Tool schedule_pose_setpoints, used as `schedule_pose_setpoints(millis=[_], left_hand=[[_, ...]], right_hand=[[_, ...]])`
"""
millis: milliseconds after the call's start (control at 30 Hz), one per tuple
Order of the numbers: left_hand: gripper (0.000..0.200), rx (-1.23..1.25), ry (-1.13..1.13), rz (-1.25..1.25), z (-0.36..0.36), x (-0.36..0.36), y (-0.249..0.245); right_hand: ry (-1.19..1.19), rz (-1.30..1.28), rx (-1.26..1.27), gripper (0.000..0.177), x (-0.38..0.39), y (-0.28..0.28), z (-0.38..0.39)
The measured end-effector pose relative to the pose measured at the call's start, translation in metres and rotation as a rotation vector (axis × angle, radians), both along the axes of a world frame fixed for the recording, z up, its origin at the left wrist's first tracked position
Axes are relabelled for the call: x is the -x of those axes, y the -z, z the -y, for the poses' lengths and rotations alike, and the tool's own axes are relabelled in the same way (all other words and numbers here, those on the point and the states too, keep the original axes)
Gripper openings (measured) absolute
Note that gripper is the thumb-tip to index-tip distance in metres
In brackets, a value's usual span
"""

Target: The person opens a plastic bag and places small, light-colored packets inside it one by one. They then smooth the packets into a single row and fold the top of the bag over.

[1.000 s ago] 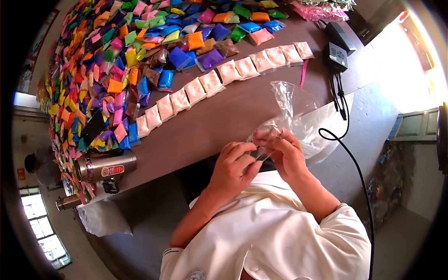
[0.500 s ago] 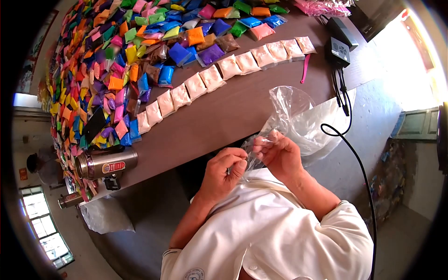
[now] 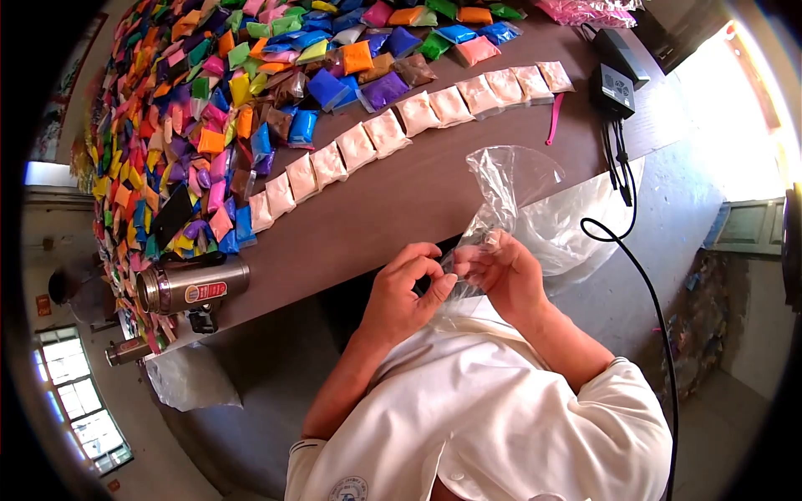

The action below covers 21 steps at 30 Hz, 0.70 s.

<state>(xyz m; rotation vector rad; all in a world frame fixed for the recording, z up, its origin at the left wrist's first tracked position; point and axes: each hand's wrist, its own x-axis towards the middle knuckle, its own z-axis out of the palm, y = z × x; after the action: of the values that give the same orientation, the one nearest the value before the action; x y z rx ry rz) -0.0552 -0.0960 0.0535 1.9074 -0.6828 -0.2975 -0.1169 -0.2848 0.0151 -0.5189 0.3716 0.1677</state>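
A clear plastic bag [image 3: 493, 196] stretches from between my hands up over the table's front edge. My right hand [image 3: 501, 271] is closed, its fingers pinching the gathered plastic. Just to its left, my left hand [image 3: 408, 292] is curled with thumb and forefinger nearly together at the bag's thin edge; whether plastic lies between those fingertips is too small to tell. Beyond the hands, a curved row of several pale pink packets [image 3: 357, 148] lies flat on the brown table [image 3: 334, 242].
Many colourful packets [image 3: 356, 58] cover the table's far left. A steel flask [image 3: 192, 285] lies near the left edge. At the right are a black box [image 3: 612, 90], a black cable [image 3: 643, 275], a pink strip [image 3: 555, 119] and another clear bag [image 3: 576, 225].
My left hand has opened its curl slightly and shifted a little right, nearer my right hand. The bag's upper end has moved slightly left. The whole view has shifted a little.
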Motion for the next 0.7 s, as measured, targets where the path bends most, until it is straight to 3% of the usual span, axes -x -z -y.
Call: schedule_pose_setpoints(millis=[267, 567, 700], left_hand=[[0.025, -0.03, 0.02, 0.103, 0.0069, -0.0043, 0.0075], [0.026, -0.07, 0.048, 0.01, 0.0079, -0.0029, 0.0073], [0.025, -0.007, 0.013, -0.168, 0.0037, -0.0002, 0.0095]], right_hand=[[0.01, 0.024, 0.094, 0.024, 0.0032, 0.0, -0.0013], [-0.007, 0.034, 0.069, 0.024, 0.0004, 0.0004, 0.0017], [-0.033, 0.0, -0.001, 0.021, 0.0, 0.0056, 0.0035]])
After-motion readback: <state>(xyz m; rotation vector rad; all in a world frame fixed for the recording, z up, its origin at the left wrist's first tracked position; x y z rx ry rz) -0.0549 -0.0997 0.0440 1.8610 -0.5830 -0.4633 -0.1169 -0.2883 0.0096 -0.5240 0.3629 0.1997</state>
